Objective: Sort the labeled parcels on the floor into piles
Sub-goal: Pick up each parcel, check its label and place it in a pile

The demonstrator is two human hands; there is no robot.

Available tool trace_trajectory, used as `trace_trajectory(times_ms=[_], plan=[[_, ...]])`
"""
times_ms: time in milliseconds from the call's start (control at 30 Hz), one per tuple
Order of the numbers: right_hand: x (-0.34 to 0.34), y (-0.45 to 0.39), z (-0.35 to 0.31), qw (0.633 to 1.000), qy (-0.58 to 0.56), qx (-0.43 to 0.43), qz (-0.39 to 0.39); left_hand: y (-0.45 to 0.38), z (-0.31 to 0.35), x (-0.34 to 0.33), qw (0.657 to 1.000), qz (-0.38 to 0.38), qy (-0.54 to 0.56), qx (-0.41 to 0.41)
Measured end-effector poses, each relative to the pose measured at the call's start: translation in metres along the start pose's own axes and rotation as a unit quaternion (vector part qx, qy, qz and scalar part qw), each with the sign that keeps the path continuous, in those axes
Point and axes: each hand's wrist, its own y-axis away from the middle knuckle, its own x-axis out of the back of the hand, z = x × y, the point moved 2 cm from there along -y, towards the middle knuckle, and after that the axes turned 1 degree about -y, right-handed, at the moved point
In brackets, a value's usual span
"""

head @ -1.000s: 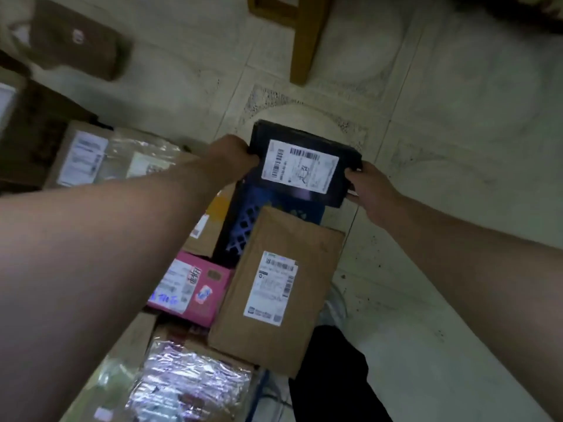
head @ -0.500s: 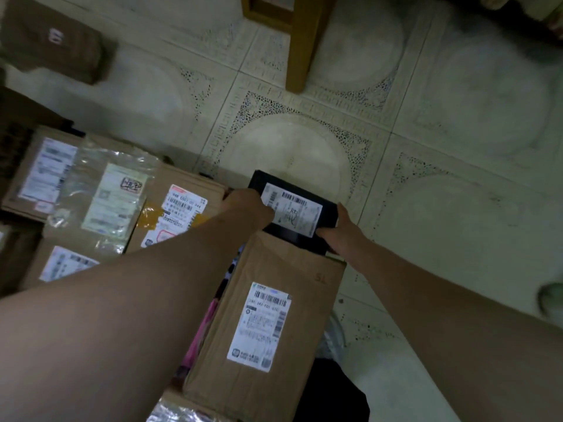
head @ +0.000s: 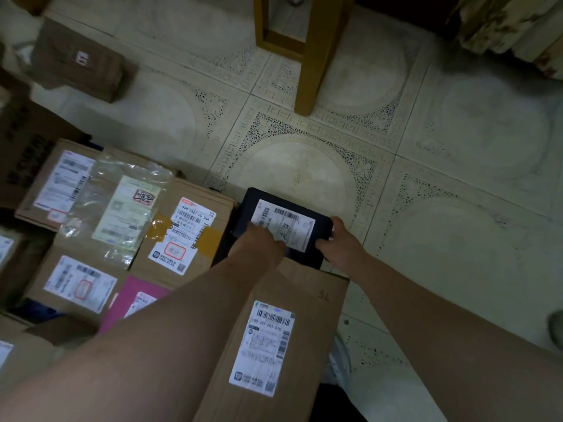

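Black parcel point(head: 281, 228), flat, stiff-looking and probably light, sits low over the tiled floor point(head: 457, 178), beyond a long cardboard box point(head: 274, 345). Left hand point(head: 262, 248) lies on its white label; right hand point(head: 338, 242) grips its right edge, fingers curled. Opposite edges seem the best hold.

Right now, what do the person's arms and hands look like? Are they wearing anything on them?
Both arms are bare all the way along, with no sleeves showing. The left hand and the right hand have no gloves. I can see no watch, bracelet or ring on either one, though the picture is dim. The forearms look long and wide because the camera sits close above them.
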Motion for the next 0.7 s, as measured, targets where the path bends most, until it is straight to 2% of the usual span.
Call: trace_trajectory(times_ms=[233,400,533,700], plan=[[0.005,0.024,-0.024,0.986,0.162,-0.013,-0.028,0.021,-0.009,0.016,0.998,-0.016,-0.02,-0.051],[0.041,0.081,-0.085,0.963,0.268,-0.027,-0.002,0.08,-0.015,0.082,0.997,-0.004,-0.03,-0.065],[0.088,0.178,-0.205,0.953,0.298,-0.015,0.057,0.182,-0.003,0.2,0.992,0.046,-0.078,-0.087],[0.14,0.394,-0.423,0.941,0.28,0.071,0.177,0.393,-0.01,0.391,0.975,0.144,-0.118,-0.124]])
